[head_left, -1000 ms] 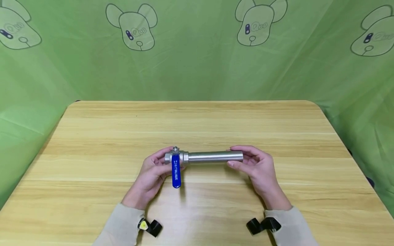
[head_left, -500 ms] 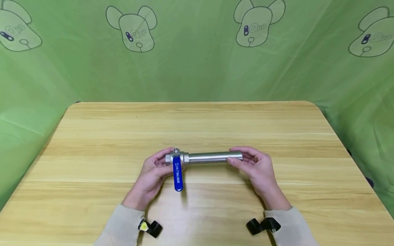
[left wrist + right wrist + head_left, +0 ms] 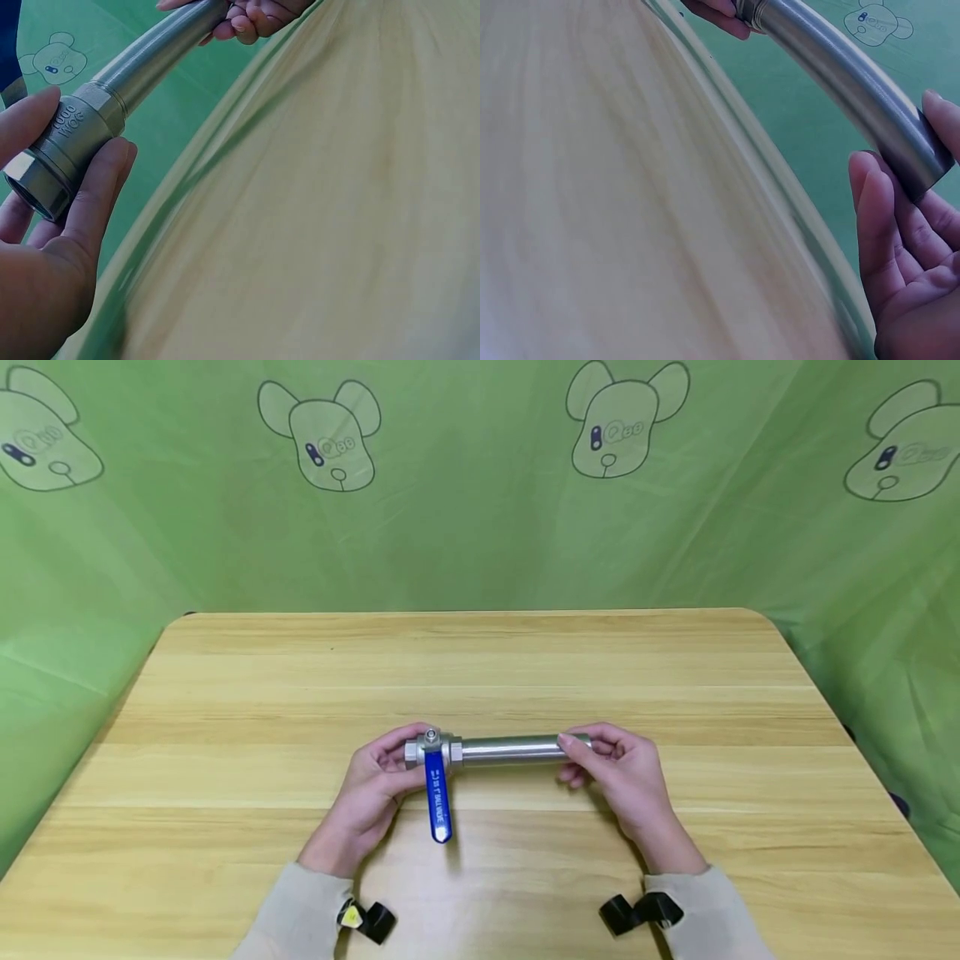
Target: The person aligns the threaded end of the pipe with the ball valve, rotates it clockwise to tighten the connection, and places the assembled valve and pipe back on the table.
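Observation:
A steel ball valve (image 3: 75, 135) with a blue lever handle (image 3: 438, 797) is joined to a straight steel pipe (image 3: 513, 749), which runs level to the right. My left hand (image 3: 371, 789) grips the valve body, thumb on the near side and fingers on the far side. My right hand (image 3: 626, 777) pinches the pipe's free end, its thumb lying over the top. In the left wrist view raised lettering shows on the valve body, with its hexagonal open end facing out. The right wrist view shows the fingers under the pipe's end.
Both hands hold the assembly above a wooden table (image 3: 480, 660). A green cloth backdrop (image 3: 480, 527) with printed bear heads hangs behind it. Black wrist-worn devices (image 3: 375, 922) sit at both sleeves.
The valve and pipe have rolled a little, so the blue lever reaches farther toward me. My right thumb has moved up over the pipe, and its fingers now show below it.

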`<state>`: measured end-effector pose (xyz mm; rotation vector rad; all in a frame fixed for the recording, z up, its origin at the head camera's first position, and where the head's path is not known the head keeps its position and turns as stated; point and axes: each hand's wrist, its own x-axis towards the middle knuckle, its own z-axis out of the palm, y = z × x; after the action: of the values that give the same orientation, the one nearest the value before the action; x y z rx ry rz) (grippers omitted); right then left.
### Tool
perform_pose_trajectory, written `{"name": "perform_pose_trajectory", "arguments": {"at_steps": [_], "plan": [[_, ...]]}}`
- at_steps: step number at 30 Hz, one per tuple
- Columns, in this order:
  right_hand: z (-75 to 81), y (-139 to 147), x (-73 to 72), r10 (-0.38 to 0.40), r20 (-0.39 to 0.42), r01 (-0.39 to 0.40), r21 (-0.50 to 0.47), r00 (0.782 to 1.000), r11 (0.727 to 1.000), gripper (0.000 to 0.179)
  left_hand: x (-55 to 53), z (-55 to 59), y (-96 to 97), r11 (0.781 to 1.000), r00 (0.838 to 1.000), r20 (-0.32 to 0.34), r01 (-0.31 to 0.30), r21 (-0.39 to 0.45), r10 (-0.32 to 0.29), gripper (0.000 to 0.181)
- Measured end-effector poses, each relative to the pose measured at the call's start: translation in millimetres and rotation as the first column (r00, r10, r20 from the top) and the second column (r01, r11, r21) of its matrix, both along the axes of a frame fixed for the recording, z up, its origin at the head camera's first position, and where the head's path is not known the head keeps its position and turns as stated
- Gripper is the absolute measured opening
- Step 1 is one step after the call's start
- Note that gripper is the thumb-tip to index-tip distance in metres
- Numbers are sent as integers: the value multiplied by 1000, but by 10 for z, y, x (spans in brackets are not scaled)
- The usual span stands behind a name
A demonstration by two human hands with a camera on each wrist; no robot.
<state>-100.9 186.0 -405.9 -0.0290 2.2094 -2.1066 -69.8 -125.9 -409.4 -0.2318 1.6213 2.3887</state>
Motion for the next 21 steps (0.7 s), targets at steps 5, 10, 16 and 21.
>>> {"name": "perform_pose_trajectory", "arguments": {"at_steps": [5,10,16,21], "plan": [[7,-13,-7,-19,29,18,12,999,1000,10,5,11,6,1000,1000,-6,3,6,-3,59],[15,-15,10,13,27,-12,-11,1000,1000,9,-4,16,1,1000,1000,26,9,17,-9,69],[-2,-2,26,166,-155,-182,-90,974,979,60,-18,35,-15,996,998,59,-14,87,8,70],[-27,0,18,185,-244,-227,-157,952,961,59,-12,51,-25,993,997,71,13,116,-21,72]]}}
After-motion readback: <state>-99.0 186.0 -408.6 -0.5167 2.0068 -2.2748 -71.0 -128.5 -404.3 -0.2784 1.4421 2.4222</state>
